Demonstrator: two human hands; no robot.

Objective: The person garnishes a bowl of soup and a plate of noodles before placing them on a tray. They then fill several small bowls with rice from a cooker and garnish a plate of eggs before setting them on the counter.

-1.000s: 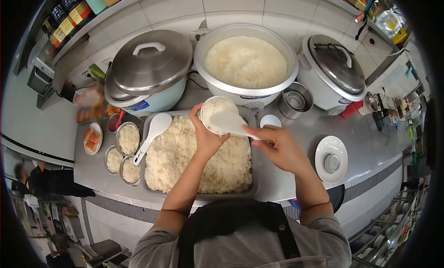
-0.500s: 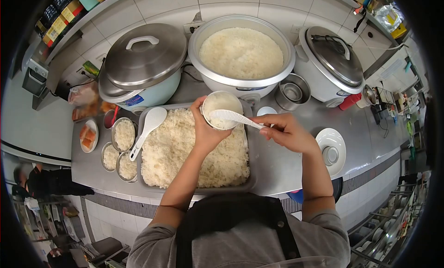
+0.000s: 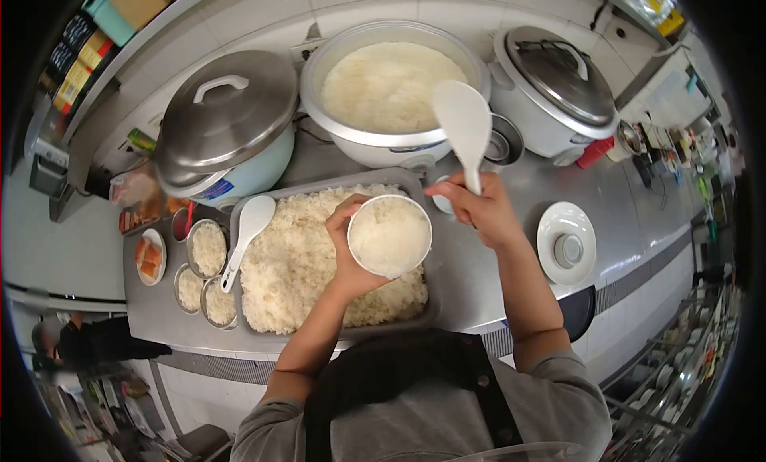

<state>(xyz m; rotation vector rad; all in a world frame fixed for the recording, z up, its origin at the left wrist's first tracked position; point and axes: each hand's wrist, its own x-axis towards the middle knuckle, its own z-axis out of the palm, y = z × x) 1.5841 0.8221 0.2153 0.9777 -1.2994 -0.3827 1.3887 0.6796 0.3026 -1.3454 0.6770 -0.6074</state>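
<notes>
Fingers of my left hand (image 3: 349, 258) wrap round a white bowl of rice (image 3: 389, 236), held above the right part of the grey rice tray (image 3: 435, 302). My right hand (image 3: 487, 211) grips the handle of a white rice paddle (image 3: 464, 123), its broad head pointing up and away from the bowl. Loose cooked rice (image 3: 299, 262) fills the tray beneath. A second white paddle (image 3: 249, 229) lies across the tray's left rim. Behind the bowl stands an uncovered rice cooker (image 3: 315, 103) full of rice.
Lidded cookers stand at back left (image 3: 227, 119) and back right (image 3: 558, 87). Several small metal bowls of rice (image 3: 209, 249) and a plate of orange food pieces (image 3: 150, 257) sit left of the tray. On the right is a white plate (image 3: 586, 258) bearing a small bowl. Another person (image 3: 104, 338) is far left.
The paddle has lifted off the bowl and swung upright in my right hand. My left hand has lowered the bowl slightly, and the rice in it now faces the camera.
</notes>
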